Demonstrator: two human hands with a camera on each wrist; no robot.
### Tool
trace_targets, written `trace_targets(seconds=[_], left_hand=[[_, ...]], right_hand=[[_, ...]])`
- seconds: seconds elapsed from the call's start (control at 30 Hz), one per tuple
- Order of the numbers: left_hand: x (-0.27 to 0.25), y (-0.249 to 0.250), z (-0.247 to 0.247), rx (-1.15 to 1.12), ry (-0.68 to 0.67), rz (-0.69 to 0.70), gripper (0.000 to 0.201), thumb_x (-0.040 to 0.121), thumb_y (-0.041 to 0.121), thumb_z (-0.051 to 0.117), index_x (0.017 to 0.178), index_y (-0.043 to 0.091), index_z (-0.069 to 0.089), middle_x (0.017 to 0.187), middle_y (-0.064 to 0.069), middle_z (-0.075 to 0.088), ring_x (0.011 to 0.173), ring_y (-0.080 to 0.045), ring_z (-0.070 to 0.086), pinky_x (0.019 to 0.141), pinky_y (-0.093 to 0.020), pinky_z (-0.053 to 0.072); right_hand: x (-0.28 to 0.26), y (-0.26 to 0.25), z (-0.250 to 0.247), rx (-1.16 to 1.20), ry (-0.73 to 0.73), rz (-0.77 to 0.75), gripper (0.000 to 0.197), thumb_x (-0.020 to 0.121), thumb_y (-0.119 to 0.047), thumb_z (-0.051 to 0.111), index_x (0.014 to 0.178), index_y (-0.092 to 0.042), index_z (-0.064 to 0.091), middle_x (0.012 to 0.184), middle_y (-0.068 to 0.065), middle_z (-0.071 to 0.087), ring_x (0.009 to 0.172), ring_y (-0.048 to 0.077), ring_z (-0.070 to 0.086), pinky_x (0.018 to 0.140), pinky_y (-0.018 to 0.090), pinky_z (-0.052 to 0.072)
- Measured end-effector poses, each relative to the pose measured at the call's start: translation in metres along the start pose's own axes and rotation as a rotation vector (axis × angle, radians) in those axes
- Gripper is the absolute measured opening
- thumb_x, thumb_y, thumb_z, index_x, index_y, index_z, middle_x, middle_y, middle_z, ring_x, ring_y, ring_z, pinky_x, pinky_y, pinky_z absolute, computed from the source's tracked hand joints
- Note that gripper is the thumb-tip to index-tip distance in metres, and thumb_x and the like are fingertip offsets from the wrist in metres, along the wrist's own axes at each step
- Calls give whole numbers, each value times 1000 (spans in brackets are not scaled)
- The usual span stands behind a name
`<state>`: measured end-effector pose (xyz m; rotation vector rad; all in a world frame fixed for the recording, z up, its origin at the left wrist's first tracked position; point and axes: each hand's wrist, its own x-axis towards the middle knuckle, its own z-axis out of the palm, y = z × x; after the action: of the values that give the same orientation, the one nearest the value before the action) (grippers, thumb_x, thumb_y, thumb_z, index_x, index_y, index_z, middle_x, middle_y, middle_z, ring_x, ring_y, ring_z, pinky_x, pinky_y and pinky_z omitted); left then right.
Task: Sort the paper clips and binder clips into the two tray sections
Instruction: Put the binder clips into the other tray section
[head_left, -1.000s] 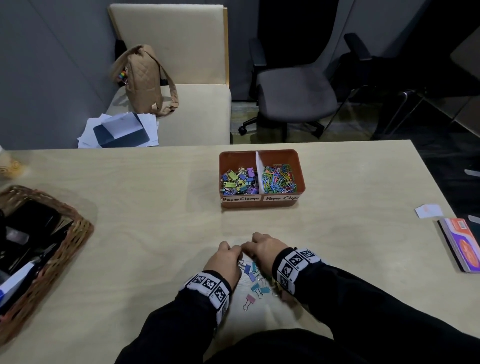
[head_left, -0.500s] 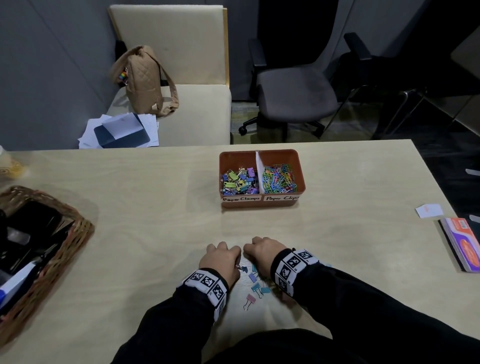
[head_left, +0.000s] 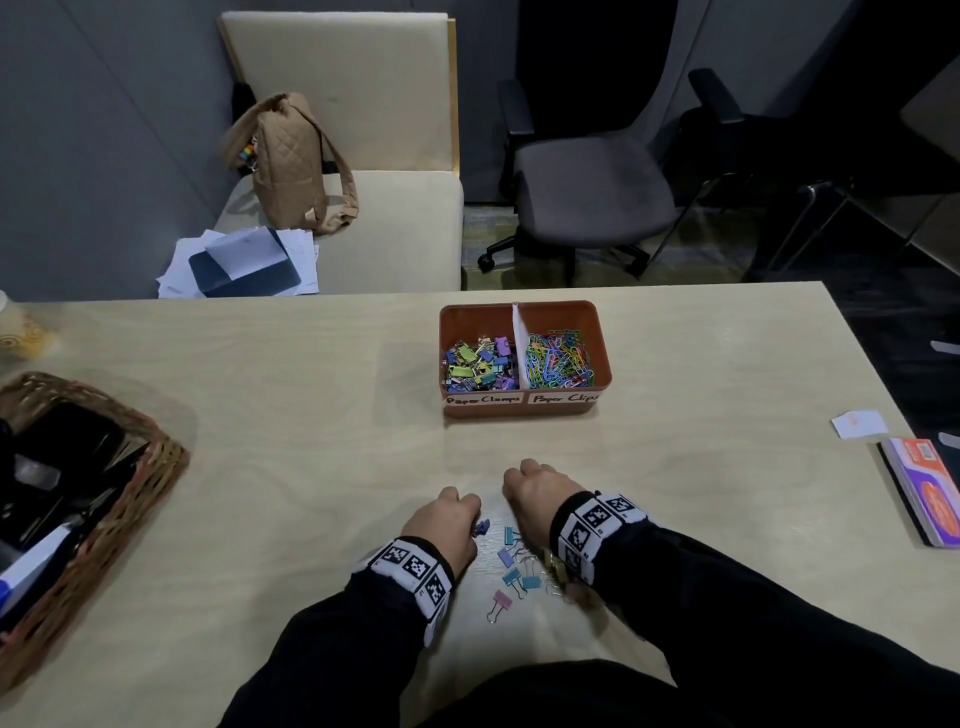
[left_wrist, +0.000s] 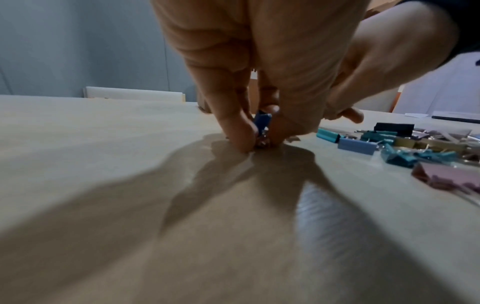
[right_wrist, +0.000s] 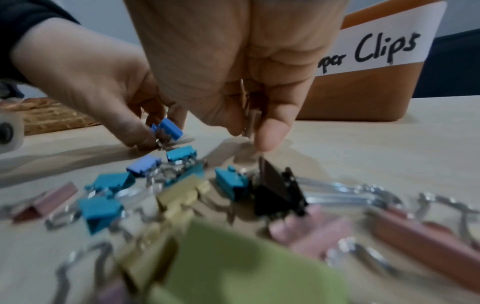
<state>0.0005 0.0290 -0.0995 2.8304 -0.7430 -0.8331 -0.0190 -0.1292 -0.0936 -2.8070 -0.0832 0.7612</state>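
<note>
My left hand (head_left: 457, 519) pinches a small blue binder clip (left_wrist: 262, 121) between thumb and fingers, low over the table. My right hand (head_left: 535, 493) pinches a thin grey clip (right_wrist: 253, 121) just above the loose pile; I cannot tell which kind it is. Several binder clips (head_left: 514, 566) in teal, lilac, pink, gold and black lie between and behind my wrists. The orange tray (head_left: 522, 410) stands further away, with binder clips (head_left: 480, 364) in its left section and paper clips (head_left: 558, 358) in its right.
A wicker basket (head_left: 130, 467) with dark items sits at the left edge. A colourful booklet (head_left: 930, 493) and a white slip (head_left: 860, 423) lie at the right. A cream chair with a bag and an office chair stand beyond the table.
Both hands stay over the pile and have drifted slightly apart. The blue clip now shows at my left fingertips.
</note>
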Motion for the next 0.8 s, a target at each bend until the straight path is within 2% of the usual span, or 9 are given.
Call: trace_targets(seconds=[0.1, 0.23, 0.33, 0.4, 0.5, 0.57, 0.63, 0.73, 0.8], left_hand=[[1, 0, 0, 32, 2, 21, 22, 86, 15, 54, 108, 14, 56, 110, -8, 53, 92, -33, 60, 74, -36, 46], [2, 0, 1, 34, -55, 18, 22, 88, 16, 51, 109, 17, 54, 113, -6, 53, 96, -31, 60, 77, -33, 47], [2, -4, 0, 1, -73, 41, 28, 86, 14, 51, 113, 21, 54, 113, -5, 56, 98, -28, 60, 79, -32, 46], [2, -7, 0, -28, -87, 44, 29, 86, 14, 51, 114, 22, 55, 112, -4, 58, 101, -26, 59, 82, -30, 46], [2, -10, -3, -109, -60, 23, 25, 83, 16, 52, 107, 18, 58, 109, -4, 63, 100, -26, 59, 87, -33, 50], [1, -13, -7, -169, -8, 11, 17, 81, 14, 53, 97, 15, 58, 101, -4, 66, 95, -27, 61, 82, -31, 51], [0, -17, -11, -212, 34, -7, 13, 80, 14, 55, 92, 17, 57, 94, -4, 66, 91, -27, 61, 76, -29, 50], [-4, -29, -13, -294, 53, -2, 33, 79, 14, 59, 110, 26, 58, 99, -2, 68, 93, -24, 62, 77, -25, 47], [-9, -38, -11, -295, 28, 34, 42, 82, 11, 58, 121, 27, 58, 107, 0, 67, 99, -21, 62, 84, -24, 45]], right_hand=[[-1, -8, -29, 232, 146, 8, 17, 90, -7, 50, 106, -10, 51, 109, 10, 50, 96, 30, 57, 84, 36, 49], [12, -21, -88, 419, 443, -7, 29, 93, -3, 46, 120, -10, 54, 122, 9, 52, 104, 26, 56, 95, 37, 46], [19, -22, -112, 472, 502, 7, 40, 96, -7, 46, 136, -15, 46, 138, 6, 44, 113, 24, 54, 98, 32, 43], [15, -18, -111, 450, 495, -1, 41, 96, -8, 48, 136, -17, 46, 137, 4, 46, 113, 22, 55, 97, 31, 43], [1, -13, -87, 347, 398, -63, 28, 94, -10, 51, 120, -18, 58, 120, 3, 61, 104, 21, 60, 91, 29, 47], [-11, -11, -61, 255, 246, -119, 24, 94, -11, 50, 112, -18, 63, 112, 1, 65, 102, 20, 61, 92, 30, 49], [-21, -6, -35, 179, 91, -203, 24, 93, -16, 54, 115, -21, 63, 114, 0, 62, 104, 20, 58, 93, 35, 49], [-30, 0, -1, 78, -128, -324, 49, 81, -27, 68, 128, -31, 53, 130, -1, 50, 114, 21, 46, 93, 37, 46], [-34, 1, 15, -26, -175, -364, 54, 79, -25, 69, 129, -32, 50, 134, 1, 45, 116, 25, 42, 89, 39, 47]])
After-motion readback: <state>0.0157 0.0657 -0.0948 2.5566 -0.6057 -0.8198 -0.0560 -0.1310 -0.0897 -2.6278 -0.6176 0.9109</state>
